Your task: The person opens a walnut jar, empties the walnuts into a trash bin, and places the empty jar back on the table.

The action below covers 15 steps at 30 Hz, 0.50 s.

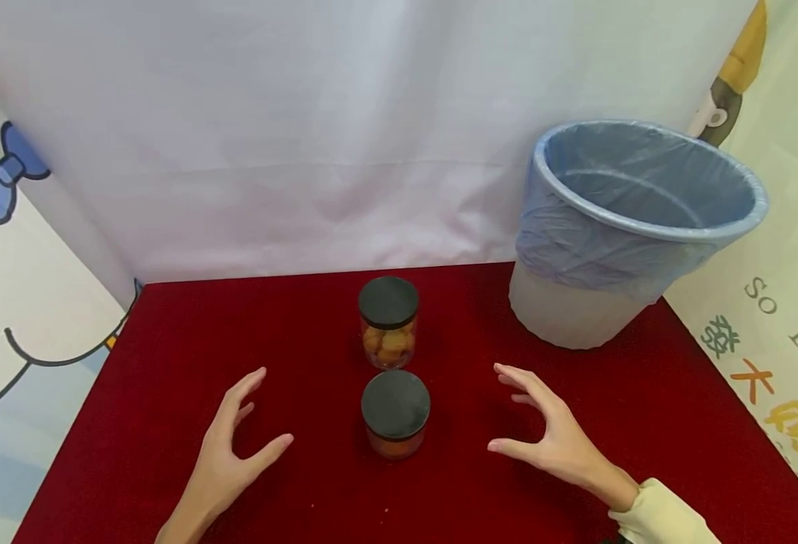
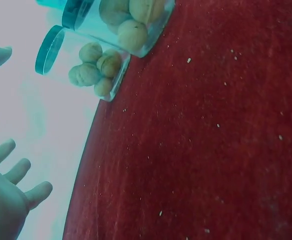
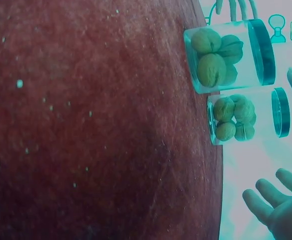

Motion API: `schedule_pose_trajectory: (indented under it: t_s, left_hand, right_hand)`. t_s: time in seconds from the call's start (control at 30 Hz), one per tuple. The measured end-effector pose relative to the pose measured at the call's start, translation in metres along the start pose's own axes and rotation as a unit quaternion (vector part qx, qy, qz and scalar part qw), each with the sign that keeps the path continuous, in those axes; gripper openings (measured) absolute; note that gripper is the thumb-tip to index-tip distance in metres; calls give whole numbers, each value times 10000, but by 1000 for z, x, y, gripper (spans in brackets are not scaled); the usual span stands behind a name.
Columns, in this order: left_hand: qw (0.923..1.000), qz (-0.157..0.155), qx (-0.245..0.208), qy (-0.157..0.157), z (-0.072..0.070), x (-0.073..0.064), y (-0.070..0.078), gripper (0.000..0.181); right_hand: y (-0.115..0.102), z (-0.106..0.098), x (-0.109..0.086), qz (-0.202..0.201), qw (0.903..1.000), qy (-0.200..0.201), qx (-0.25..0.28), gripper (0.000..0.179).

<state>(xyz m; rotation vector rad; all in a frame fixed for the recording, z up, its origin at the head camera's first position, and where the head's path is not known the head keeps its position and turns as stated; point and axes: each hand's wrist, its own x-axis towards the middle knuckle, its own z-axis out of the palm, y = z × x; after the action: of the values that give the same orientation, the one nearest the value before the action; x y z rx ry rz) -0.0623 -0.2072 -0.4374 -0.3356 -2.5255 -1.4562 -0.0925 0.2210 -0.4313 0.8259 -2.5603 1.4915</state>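
Note:
Two clear jars with black lids stand upright in the head view, one behind the other. Round tan nuts that look like walnuts fill the lower part of the near jar (image 1: 395,408) (image 3: 218,57) and the far jar (image 1: 388,321) (image 3: 236,117). To the left of the near jar, my left hand (image 1: 225,457) (image 2: 6,200) hovers with fingers spread and thumb apart, touching nothing. My right hand (image 1: 562,438) (image 3: 286,215) is held on the other side, thumb and fingers apart, with nothing in it. A gap separates each hand from the jars.
Both jars stand on a red cloth-covered table (image 1: 290,317) with small pale crumbs. At the back right is a white bin (image 1: 569,310) lined with a blue bag (image 1: 589,257). A white curtain (image 1: 270,136) hangs behind, and printed sheets (image 1: 766,317) line the sides.

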Motion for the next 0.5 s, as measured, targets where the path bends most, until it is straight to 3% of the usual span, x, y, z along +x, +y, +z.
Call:
schedule_pose_trajectory:
  t_s: [0.5]
  left_hand:
    - [9989, 399, -226, -35, 10, 5, 3, 86]
  right_hand:
    - [-6, 9, 4, -38, 9991, -129, 404, 89]
